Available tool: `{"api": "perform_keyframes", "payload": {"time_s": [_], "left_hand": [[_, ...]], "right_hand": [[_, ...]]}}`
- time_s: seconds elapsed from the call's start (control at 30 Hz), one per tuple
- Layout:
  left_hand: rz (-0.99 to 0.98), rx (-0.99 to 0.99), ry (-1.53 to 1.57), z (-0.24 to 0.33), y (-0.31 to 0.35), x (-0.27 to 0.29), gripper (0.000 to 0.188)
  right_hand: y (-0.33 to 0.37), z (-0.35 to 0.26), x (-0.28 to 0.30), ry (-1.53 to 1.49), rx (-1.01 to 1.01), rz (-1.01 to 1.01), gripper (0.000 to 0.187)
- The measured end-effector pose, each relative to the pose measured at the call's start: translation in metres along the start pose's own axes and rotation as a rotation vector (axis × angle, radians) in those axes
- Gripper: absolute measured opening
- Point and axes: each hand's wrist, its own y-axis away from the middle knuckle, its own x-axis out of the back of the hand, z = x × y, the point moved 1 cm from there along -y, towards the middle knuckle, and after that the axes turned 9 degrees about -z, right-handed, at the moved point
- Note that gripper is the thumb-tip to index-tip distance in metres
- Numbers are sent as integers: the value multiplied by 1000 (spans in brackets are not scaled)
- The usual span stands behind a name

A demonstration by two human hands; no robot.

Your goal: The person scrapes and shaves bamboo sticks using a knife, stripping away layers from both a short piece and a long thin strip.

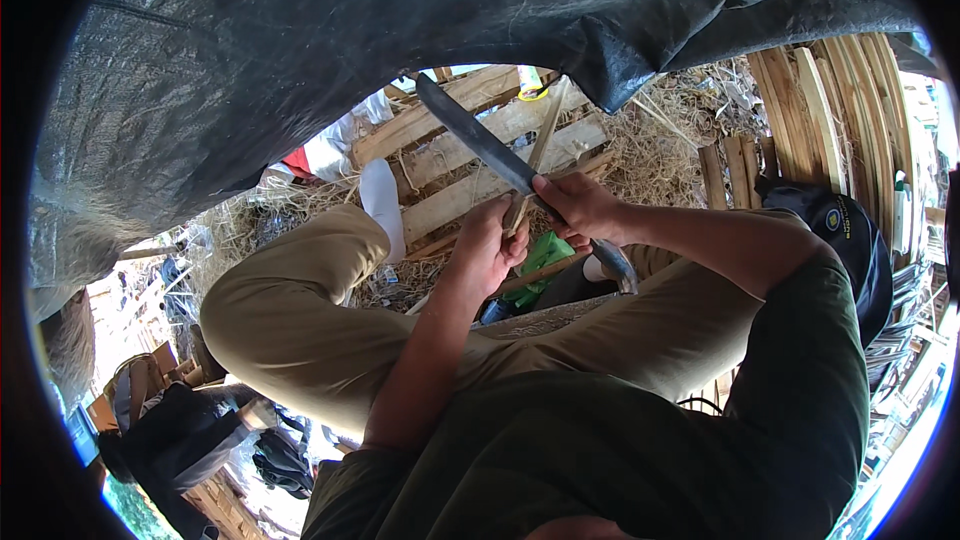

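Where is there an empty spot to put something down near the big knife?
The wooden slats left of the long knife look bare. It is crowded where the right hand and left hand grip the knife and thin stick, and straw litters the right.

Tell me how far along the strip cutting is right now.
Done: finished-looking wooden strips lean at the right. In hand: the left hand holds a thin wooden strip upright while the right hand works a long dark blade against it. Left: that strip is uncut along most of its visible length.
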Motion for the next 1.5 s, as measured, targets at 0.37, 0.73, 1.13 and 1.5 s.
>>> {"api": "perform_keyframes", "payload": {"time_s": [0.37,0.73,1.13,1.5], "left_hand": [[-123,36,-40,6,2,12,30],[-97,109,-52,9,3,8,27],[-267,175,43,10,-10,25,26],[-208,64,-65,12,-48,59,22]], "right_hand": [[-2,4,13,-390,-215,-315,62],[-10,24,22,-695,-41,-723,50],[-7,27,5,-834,42,-930,47],[26,-27,-22,-154,-156,-88,52]]}}
